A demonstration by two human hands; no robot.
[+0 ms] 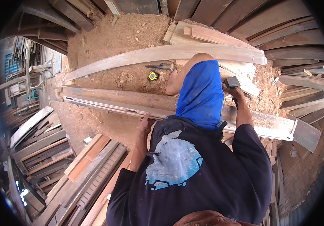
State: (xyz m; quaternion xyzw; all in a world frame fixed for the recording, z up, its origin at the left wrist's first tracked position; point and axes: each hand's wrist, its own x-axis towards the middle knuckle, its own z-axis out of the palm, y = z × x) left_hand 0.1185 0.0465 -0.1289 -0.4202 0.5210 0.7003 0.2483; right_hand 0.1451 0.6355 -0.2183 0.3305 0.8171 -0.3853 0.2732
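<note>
My left hand (145, 123) is closed round the near edge of a long pale wooden board (113, 108) with slots along its edge. The board lies beside a thick brown timber (120, 96) and passes under my body. Toward the right, my right hand (237, 93) grips a mallet (232, 82) with a dark, blocky head, held above the timber. My leg in blue shorts (199, 94) is bent over the work. Beyond it on the sawdust lie a yellow tape measure (153, 75) and a dark-bladed hand tool (162, 66), its kind unclear.
A long curved plank (150, 55) spans the far side, with flat boards (218, 37) behind it. Stacked timber (90, 169) lies at the near left. More planks (301, 52) line the right. Sawdust (113, 37) covers the ground.
</note>
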